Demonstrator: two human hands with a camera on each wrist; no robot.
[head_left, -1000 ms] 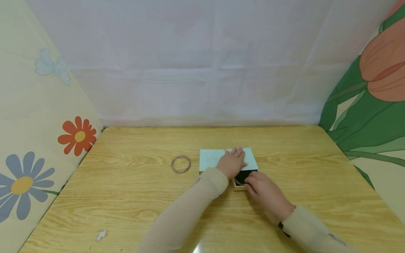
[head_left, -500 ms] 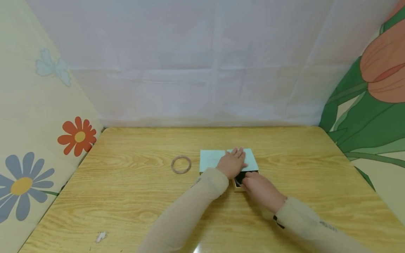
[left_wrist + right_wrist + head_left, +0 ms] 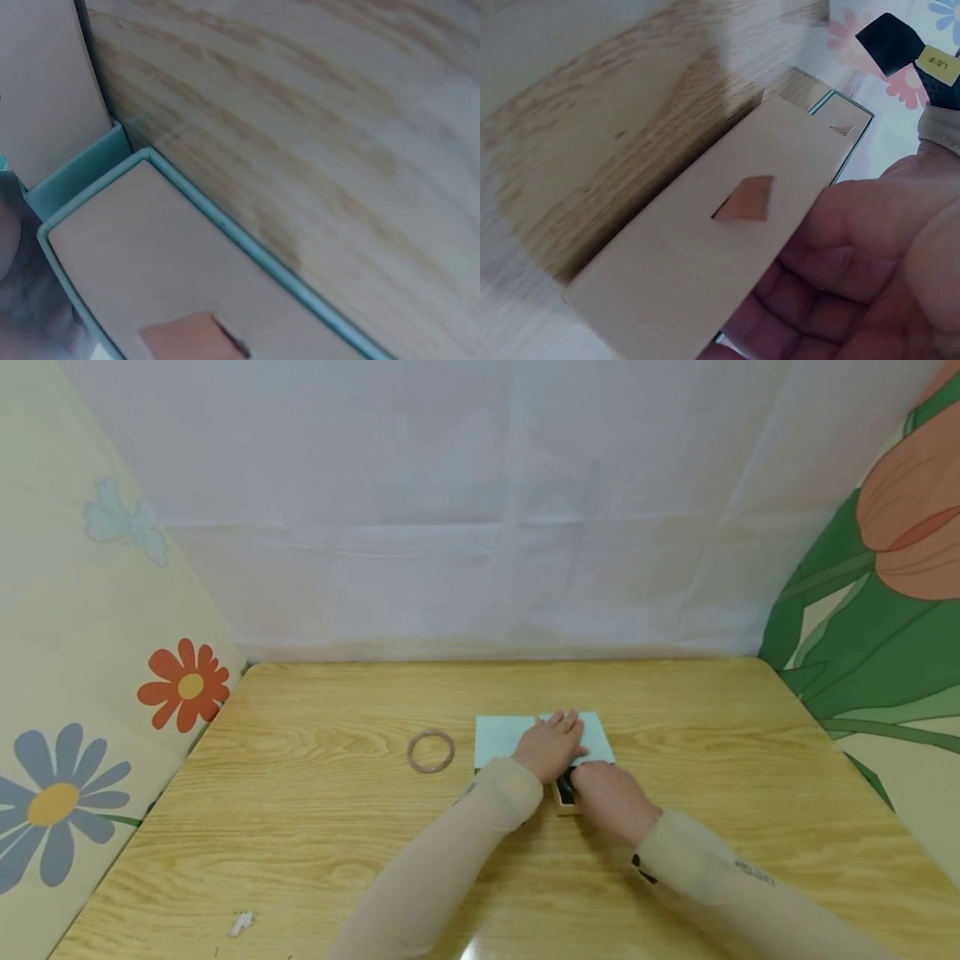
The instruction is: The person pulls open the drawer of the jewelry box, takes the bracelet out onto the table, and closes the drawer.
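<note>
A pale blue jewellery box stands on the table with its right drawer pulled out, showing a black lining. My left hand lies on the box lid with fingers extended. Over the pulled-out drawer is my right hand, its curled fingertips down inside. In the right wrist view the drawer front is beige with a brown pull tab, and curled fingers reach behind it. I cannot tell what those fingers hold. The left drawer sits pushed in, framed in teal.
A thin brownish bangle lies on the wooden table left of the box. A white chipped spot marks the tabletop near the front left. A white cloth hangs behind the table, and flower-printed panels flank it.
My right hand has shifted left and farther over the drawer, turning so its fingertips are more hidden. A thin curved edge by its fingers a second ago is now covered. My left hand stays put.
</note>
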